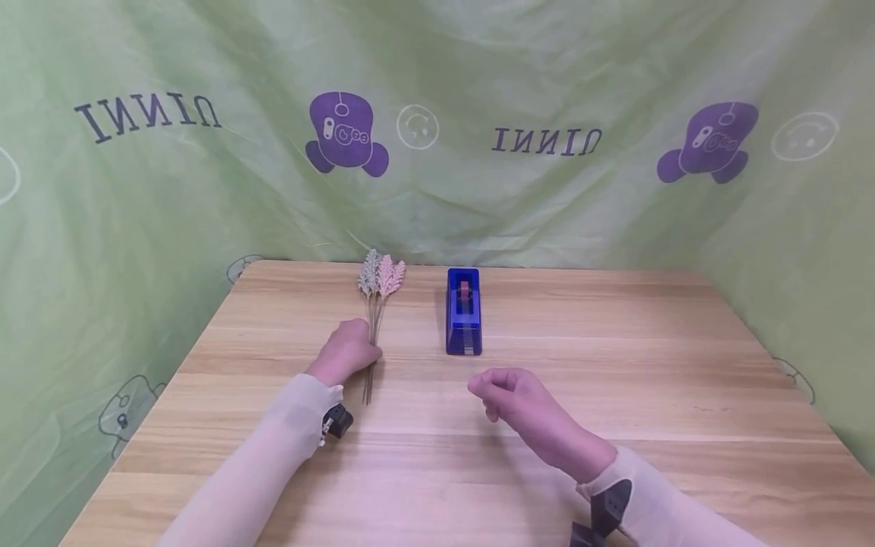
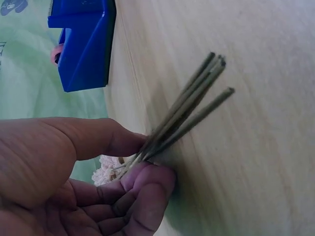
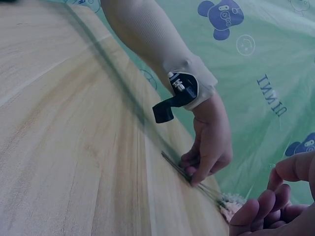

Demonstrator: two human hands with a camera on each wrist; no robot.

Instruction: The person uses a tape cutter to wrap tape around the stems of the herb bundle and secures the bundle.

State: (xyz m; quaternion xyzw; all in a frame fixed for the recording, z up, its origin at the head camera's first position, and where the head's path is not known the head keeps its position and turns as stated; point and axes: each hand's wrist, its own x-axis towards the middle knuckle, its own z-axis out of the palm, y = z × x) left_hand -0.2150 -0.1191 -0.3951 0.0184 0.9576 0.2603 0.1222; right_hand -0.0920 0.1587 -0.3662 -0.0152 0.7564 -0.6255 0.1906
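My left hand (image 1: pixel 347 352) pinches the thin stems of a small bunch of artificial flowers (image 1: pixel 381 275) between thumb and fingers, low over the table. Their heads, one grey-blue and one pink, point to the back. In the left wrist view the cut stem ends (image 2: pixel 216 64) stick out past the fingertips. My right hand (image 1: pixel 522 410) hovers to the right of the bunch, in front of the blue tape dispenser (image 1: pixel 464 315), with thumb and index finger drawn together. At those fingertips a faint clear glint shows, like a bit of clear tape (image 3: pixel 272 166).
The wooden table (image 1: pixel 615 342) reaches back to a green curtain (image 1: pixel 444 205) printed with purple bears and lettering. A black camera mount (image 1: pixel 337 420) sits on the left wrist, and another mount (image 1: pixel 610 507) on the right one. The dispenser stands near the back edge.
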